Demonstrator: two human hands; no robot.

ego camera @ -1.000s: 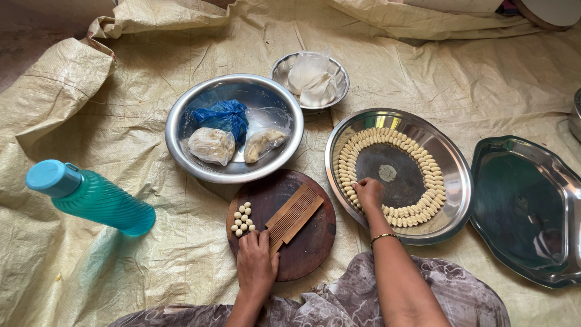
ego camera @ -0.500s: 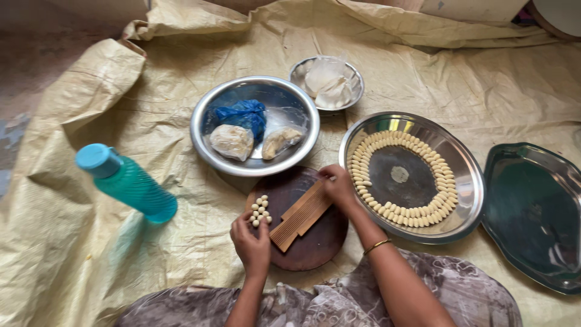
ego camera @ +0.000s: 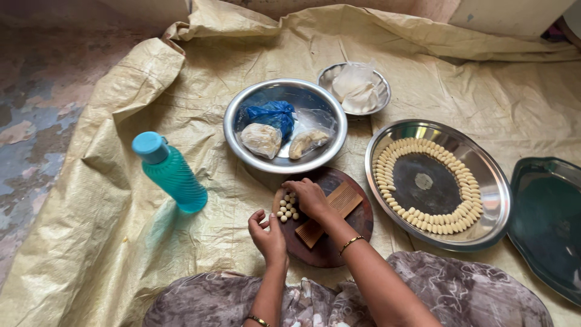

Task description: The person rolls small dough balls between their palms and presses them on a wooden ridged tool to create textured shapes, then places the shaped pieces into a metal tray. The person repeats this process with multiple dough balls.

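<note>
At the lower middle of the frame, two hands work over small dough balls on a dark round board.

The right hand [ego camera: 311, 198] reaches across the round board [ego camera: 339, 242], fingers curled down onto the cluster of dough balls [ego camera: 287, 208] at the board's left edge; whether it has one pinched I cannot tell. The left hand [ego camera: 267, 235] sits just beside the board's lower left, fingers loosely curled, holding nothing that shows. A wooden ridged comb [ego camera: 330, 213] lies on the board, partly under the right wrist. Further right, a steel plate [ego camera: 491, 181] carries a ring of shaped pieces; above, a steel bowl [ego camera: 242, 109] holds bagged dough. A teal bottle [ego camera: 170, 173] stands left. As I judge it, the balls lie close to the board's rim, so a nudge from the curled fingers could roll them onto the tan sheet [ego camera: 103, 212].
</note>
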